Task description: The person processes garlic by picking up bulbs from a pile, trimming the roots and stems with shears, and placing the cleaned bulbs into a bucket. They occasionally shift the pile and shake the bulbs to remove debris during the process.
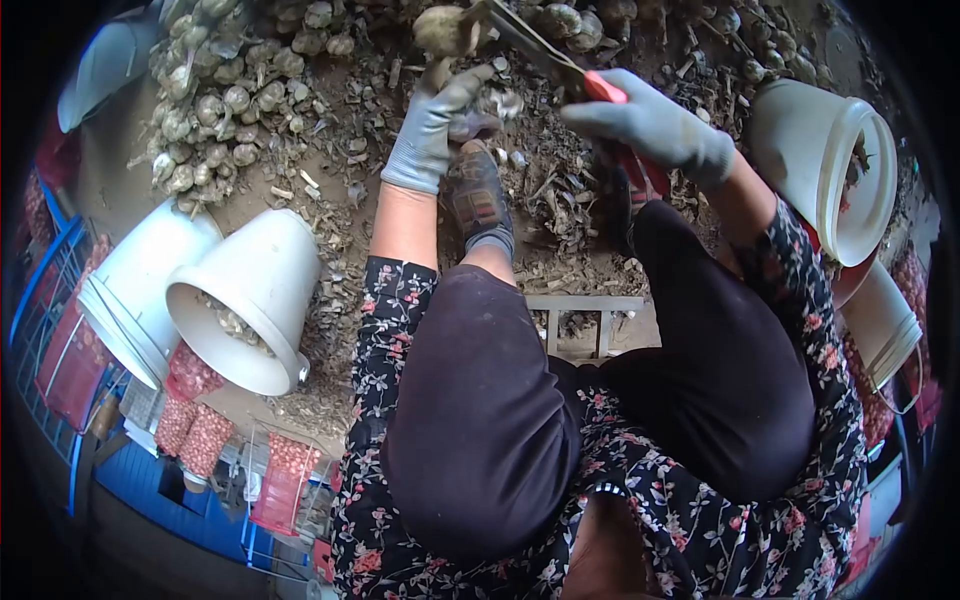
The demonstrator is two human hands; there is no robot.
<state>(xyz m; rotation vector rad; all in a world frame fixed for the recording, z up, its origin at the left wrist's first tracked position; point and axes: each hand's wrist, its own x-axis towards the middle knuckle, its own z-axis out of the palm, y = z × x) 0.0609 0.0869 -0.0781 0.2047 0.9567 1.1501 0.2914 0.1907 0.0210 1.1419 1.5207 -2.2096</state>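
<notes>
My left hand (440,125), in a grey glove, is closed on a garlic bulb (440,32) at the top centre; the bulb sticks up beyond the fingers. The gloved right hand (655,125) grips red-handled shears (605,86). Their long blades (528,40) point up and left, with the tips close beside the bulb. Under both hands the ground is strewn with cut stalks and dry leaf scraps (560,195). A heap of garlic bulbs (225,110) lies to the left, and more bulbs lie along the top.
At the left two white buckets (265,265) lie tipped over, one with garlic pieces inside. Another white bucket (800,140) lies on its side at the right. Filled red net bags (205,440) stand at the lower left. A low metal frame (585,303) sits between my legs.
</notes>
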